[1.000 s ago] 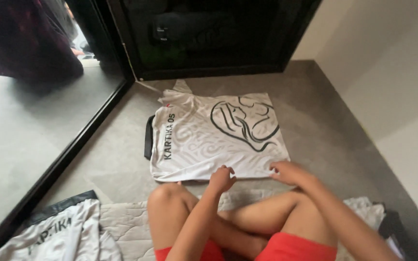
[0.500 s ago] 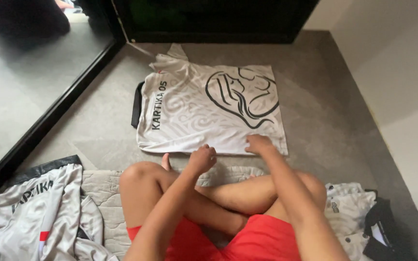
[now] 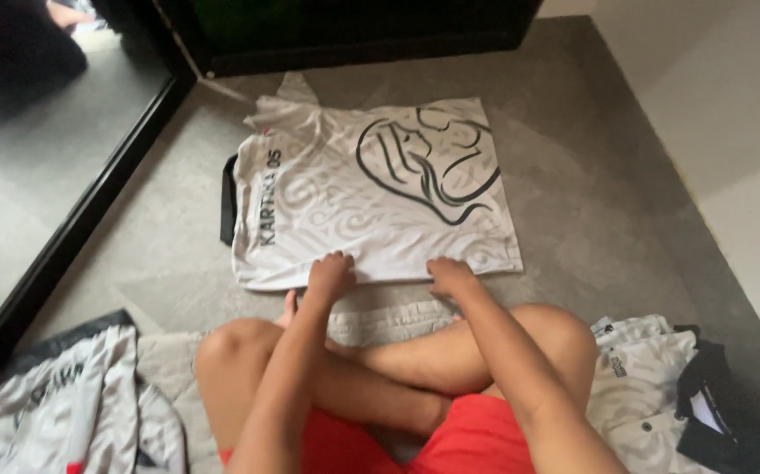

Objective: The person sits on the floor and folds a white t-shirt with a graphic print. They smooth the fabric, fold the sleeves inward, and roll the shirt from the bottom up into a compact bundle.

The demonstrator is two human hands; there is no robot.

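Note:
A white patterned shirt [image 3: 371, 193] with a black line drawing lies folded flat on the grey carpet in front of me. Both of my hands rest on its near edge. My left hand [image 3: 331, 275] presses the edge left of centre, fingers curled over the cloth. My right hand [image 3: 450, 275] lies on the same edge further right, fingers bent down onto the fabric. I cannot tell whether either hand pinches the cloth or only presses it. My crossed bare legs and red shorts [image 3: 468, 434] fill the bottom of the view.
A black-framed mirror [image 3: 72, 237] runs along the left. More white garments lie at bottom left [image 3: 55, 412] and bottom right [image 3: 643, 377], beside a black garment [image 3: 713, 404]. A pale mat [image 3: 389, 323] lies under my legs. A white wall [image 3: 740, 132] rises on the right.
The view has tilted and shifted, so the shirt sits a little lower and more central. Both hands stay on the shirt's near edge, roughly where they were.

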